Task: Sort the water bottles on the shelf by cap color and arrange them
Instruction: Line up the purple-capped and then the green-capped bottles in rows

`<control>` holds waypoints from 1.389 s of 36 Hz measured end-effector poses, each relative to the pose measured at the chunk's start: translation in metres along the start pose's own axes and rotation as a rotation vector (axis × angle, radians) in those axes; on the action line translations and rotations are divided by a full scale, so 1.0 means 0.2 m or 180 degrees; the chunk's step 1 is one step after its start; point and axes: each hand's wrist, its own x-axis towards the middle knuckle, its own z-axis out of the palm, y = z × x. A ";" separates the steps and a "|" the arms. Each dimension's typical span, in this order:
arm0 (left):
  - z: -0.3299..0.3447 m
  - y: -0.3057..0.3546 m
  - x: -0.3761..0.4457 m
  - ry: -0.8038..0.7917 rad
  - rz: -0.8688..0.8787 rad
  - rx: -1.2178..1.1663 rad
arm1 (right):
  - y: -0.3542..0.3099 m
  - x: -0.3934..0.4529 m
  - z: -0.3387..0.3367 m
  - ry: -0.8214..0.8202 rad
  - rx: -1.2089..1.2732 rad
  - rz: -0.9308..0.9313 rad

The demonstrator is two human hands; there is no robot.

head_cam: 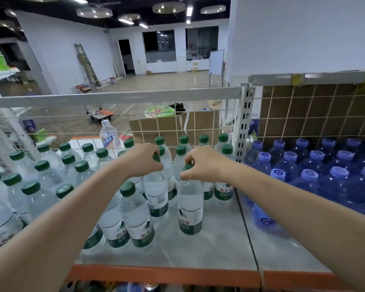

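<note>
From the head camera, a person is standing at a shelf (215, 245) and reaching in with both bare arms. The left hand (142, 160) is pinching the green cap of one clear bottle (156, 192), fingers curled tight around the top. The right hand (202, 163) is gripping the green cap of the bottle next to it (190, 207) in the same way. Both bottles are standing upright in the middle of the shelf, near its right end, with bare shelf in front of them.

The sorting is looking nearly finished. All the green-cap bottles (42, 165) are sitting together on the left part. All the blue bottles (310, 175) with purple-blue caps are sitting on the right part, past the white post (243, 123). No mixed caps are showing. What seems left is lining up the two held bottles into neat rows.

About twenty-five green caps are showing, though some are hiding behind the arms. About seventeen blue ones are showing, and more may be running off the edge. One bottle with a white cap (109, 133) is standing behind the wire mesh (198, 123), not on this shelf
</note>
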 end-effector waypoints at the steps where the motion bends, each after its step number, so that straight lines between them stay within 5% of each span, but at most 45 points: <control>1: -0.01 0.03 0.00 -0.0036 0.0071 0.0027 | 0.02 -0.01 -0.03 0.0000 -0.0010 0.0059; 12: 0.14 0.35 0.05 -0.0412 0.0572 -0.0229 | 0.30 -0.11 -0.14 0.0250 -0.0252 0.0728; 22: 0.24 0.50 0.13 -0.0235 0.0661 -0.0351 | 0.41 -0.13 -0.13 0.0374 -0.0204 0.1078; 40: 0.32 0.45 0.18 -0.0268 0.0337 -0.0417 | 0.44 -0.15 -0.09 0.0211 -0.0089 0.1106; 50: 0.29 0.39 0.07 -0.0121 0.0253 -0.0780 | 0.42 -0.13 -0.11 0.0471 -0.1280 0.0932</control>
